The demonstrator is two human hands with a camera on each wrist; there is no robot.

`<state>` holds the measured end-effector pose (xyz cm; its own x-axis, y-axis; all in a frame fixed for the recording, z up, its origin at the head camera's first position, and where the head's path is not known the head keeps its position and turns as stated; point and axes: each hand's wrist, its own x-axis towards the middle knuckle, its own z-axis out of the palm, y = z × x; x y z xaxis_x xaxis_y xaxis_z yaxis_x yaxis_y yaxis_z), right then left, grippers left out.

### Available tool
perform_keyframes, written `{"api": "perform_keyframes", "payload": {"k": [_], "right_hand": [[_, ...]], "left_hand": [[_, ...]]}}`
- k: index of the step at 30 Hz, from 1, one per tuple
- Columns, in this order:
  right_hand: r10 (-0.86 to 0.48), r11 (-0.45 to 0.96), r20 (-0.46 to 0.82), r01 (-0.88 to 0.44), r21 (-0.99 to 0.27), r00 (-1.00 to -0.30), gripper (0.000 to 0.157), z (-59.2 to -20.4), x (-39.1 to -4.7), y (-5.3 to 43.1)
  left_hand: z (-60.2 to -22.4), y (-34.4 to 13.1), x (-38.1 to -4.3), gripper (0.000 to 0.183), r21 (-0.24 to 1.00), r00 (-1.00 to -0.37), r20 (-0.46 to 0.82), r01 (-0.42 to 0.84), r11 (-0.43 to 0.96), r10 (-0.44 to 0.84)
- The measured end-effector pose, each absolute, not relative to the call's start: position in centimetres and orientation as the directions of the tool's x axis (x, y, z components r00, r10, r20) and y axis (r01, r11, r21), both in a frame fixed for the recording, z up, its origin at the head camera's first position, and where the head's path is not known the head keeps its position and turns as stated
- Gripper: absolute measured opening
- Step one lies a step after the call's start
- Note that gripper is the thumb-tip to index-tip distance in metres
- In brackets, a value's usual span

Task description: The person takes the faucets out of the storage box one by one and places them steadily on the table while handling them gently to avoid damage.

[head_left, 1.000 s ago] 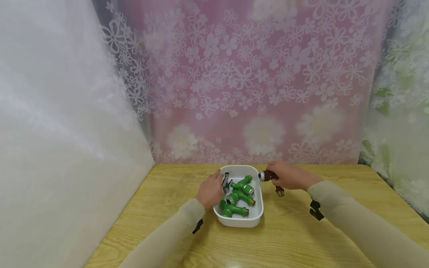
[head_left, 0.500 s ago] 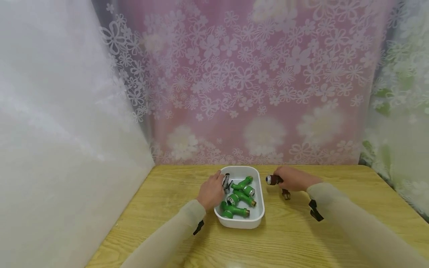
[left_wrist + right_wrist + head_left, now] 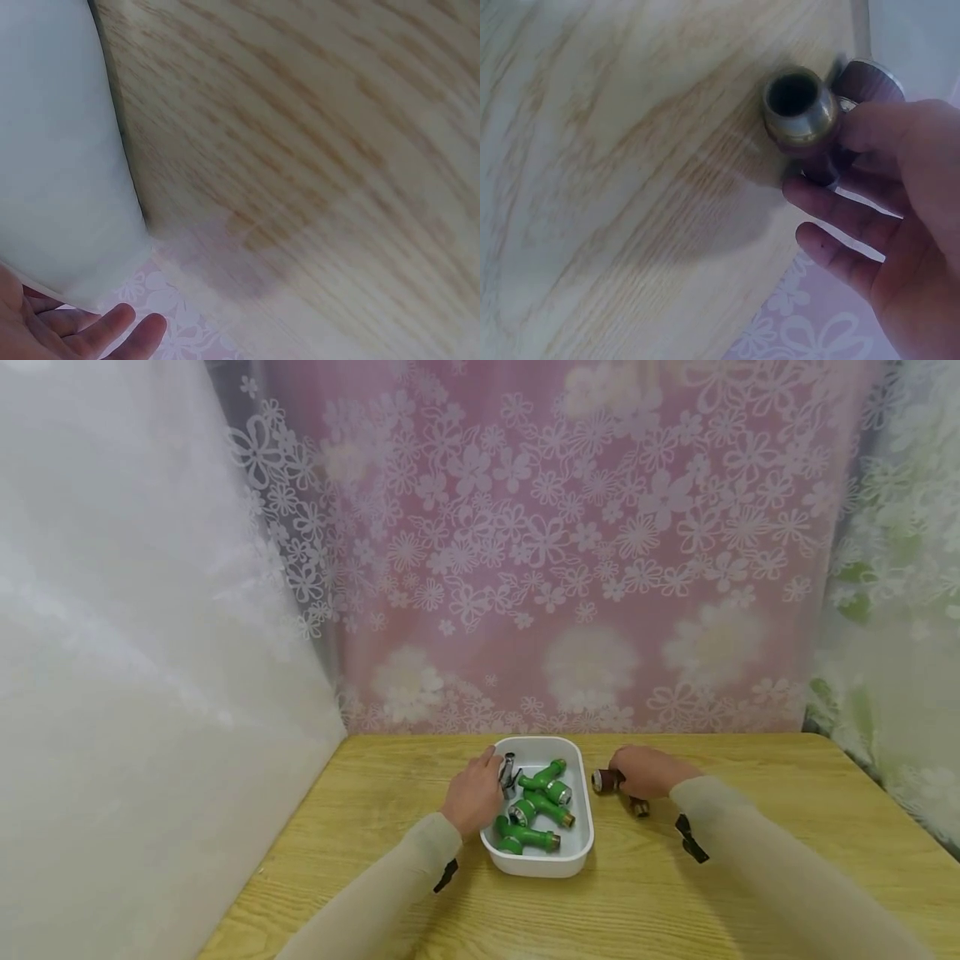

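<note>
A white tray (image 3: 538, 865) stands on the table with several green taps (image 3: 536, 837) lying in it. At its left wall, a chrome tap (image 3: 509, 772) sits partly behind my left hand (image 3: 474, 795), which holds the left rim. The left wrist view shows fingers (image 3: 112, 326) below the white outer wall, the thumb hidden. To the right of the tray, my right hand (image 3: 648, 771) holds a dark brown tap (image 3: 604, 781) low over the table. Its threaded brass end (image 3: 804, 112) faces the right wrist camera, with two fingers stretched out beside it.
The wooden table (image 3: 660, 893) reaches back to a pink flowered curtain (image 3: 570, 568). A white sheet (image 3: 150, 693) hangs along the left side, and a pale curtain with green leaves (image 3: 892, 652) along the right.
My right hand has moved the brown tap from close by the tray's back right rim a little right, then down toward the table. The left hand stays at the tray.
</note>
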<state>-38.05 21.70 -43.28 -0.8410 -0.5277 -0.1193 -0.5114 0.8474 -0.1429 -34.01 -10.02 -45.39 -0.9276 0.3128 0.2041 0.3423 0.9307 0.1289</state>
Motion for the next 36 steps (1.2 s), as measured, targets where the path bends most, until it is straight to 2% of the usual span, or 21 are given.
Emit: {"api": "perform_keyframes", "payload": {"k": [13, 36], "right_hand": [[-0.528, 0.847, -0.154, -0.504, -0.168, -0.835, 0.013, -43.5, -38.6, 20.2], [-0.545, 0.834, -0.132, -0.52, -0.182, -0.828, 0.011, -43.4, -38.7, 19.3]], "left_hand": [[-45.5, -10.1, -33.8, 0.044, 0.12, -0.929, 0.209, 0.334, 0.935, 0.306], [-45.3, -9.9, -34.3, 0.044, 0.149, -0.934, 0.195, 0.329, 0.932, 0.299]]}}
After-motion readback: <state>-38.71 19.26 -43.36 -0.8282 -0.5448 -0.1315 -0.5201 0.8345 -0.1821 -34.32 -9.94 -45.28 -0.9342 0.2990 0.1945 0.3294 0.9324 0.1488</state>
